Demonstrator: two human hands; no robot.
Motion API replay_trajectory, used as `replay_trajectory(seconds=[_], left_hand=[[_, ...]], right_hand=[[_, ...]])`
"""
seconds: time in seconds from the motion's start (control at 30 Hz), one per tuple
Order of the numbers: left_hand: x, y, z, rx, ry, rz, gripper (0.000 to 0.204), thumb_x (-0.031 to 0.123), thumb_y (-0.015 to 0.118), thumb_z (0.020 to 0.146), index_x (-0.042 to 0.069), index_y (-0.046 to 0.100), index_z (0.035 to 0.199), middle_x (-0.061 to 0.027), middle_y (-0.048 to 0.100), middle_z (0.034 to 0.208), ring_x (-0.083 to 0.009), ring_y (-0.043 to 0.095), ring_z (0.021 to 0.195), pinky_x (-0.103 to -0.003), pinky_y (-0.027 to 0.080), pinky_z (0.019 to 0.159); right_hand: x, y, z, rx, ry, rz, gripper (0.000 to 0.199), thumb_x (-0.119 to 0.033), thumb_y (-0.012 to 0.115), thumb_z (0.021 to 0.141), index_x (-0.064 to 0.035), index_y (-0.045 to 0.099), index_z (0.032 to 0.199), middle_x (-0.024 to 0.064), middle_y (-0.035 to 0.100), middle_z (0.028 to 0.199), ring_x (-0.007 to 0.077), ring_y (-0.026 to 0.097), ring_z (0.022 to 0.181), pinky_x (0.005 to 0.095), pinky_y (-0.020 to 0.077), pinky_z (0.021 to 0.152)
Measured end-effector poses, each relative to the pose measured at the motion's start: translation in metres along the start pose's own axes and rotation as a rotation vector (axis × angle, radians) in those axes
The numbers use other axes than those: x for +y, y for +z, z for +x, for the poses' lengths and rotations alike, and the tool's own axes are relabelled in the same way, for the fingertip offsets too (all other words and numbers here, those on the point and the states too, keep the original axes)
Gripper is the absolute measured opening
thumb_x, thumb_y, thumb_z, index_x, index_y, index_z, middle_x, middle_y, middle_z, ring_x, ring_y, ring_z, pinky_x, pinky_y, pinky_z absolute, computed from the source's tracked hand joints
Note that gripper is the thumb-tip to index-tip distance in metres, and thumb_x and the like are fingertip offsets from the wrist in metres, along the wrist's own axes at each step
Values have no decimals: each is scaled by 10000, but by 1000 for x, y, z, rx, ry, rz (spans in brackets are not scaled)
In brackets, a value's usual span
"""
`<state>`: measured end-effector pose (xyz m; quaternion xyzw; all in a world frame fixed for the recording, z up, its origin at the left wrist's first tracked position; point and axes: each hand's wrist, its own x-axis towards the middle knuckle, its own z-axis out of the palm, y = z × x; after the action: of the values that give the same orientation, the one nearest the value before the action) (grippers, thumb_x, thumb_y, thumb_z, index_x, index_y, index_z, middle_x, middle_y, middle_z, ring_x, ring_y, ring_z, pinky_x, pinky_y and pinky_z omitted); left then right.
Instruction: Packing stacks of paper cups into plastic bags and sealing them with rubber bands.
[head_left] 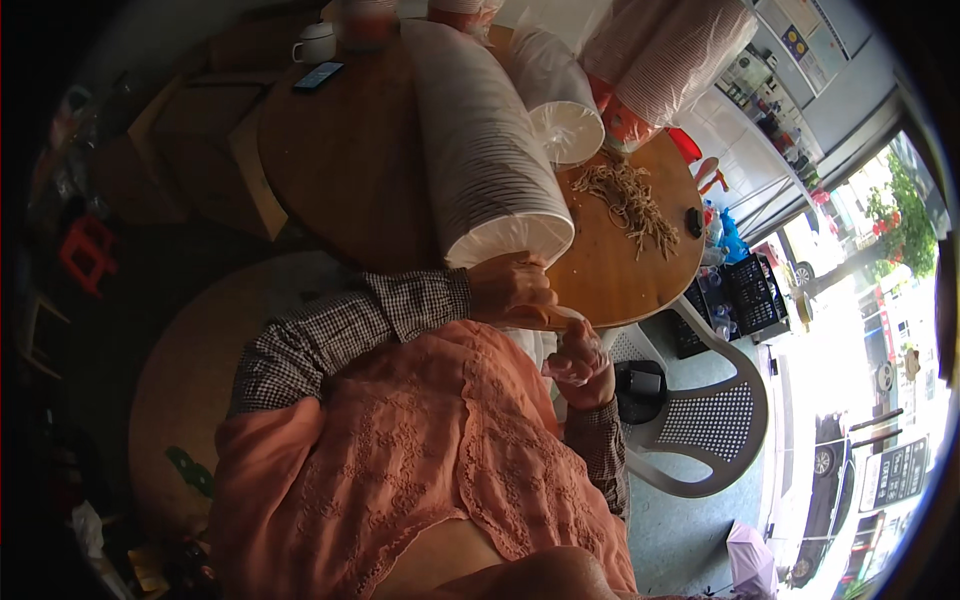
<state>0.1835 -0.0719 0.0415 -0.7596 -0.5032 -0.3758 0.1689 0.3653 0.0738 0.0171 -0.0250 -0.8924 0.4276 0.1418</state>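
A long stack of white paper bowls (490, 150) in a clear plastic sleeve lies on a round wooden table (340, 170), its near end facing me. Just below that end, my left hand (512, 290) is closed in a pinch. Lower and to the right, my right hand (580, 355) is closed around crumpled clear plastic film (568, 313). The film stretches toward the left fingers; whether they grip it too is hard to make out. On the table's right side lies a loose heap of thin tan strands (632, 205), possibly rubber bands or string.
Behind are a shorter wrapped white stack (568, 130) and wrapped red-and-white stacks (670, 70). A phone (318, 77) and white lidded mug (316, 43) sit far left. A grey plastic chair (710, 420) holding a black object, and black crates (750, 290), stand right. Cardboard boxes (215, 140) stand left.
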Motion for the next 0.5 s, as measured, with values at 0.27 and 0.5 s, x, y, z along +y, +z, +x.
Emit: replay_trajectory(seconds=[0.27, 0.5], left_hand=[[-5, 6, 2, -25, -148, 7, 182, 268, 612, 854, 107, 621, 770, -29, 577, 648, -204, 581, 624, -349, 426, 818], [-23, 20, -4, -35, -177, 93, 179, 285, 603, 860, 121, 631, 793, -18, 603, 736, -203, 595, 795, -348, 439, 821]], right_hand=[[-33, -8, 33, 65, 16, 809, 498, -352, 454, 965, -33, 423, 1346, 133, 585, 1136, 204, 612, 805, 267, 499, 633], [5, 7, 29, 352, -184, -260, 185, -98, 629, 858, -33, 594, 1027, 156, 650, 928, 273, 657, 805, 334, 501, 672]])
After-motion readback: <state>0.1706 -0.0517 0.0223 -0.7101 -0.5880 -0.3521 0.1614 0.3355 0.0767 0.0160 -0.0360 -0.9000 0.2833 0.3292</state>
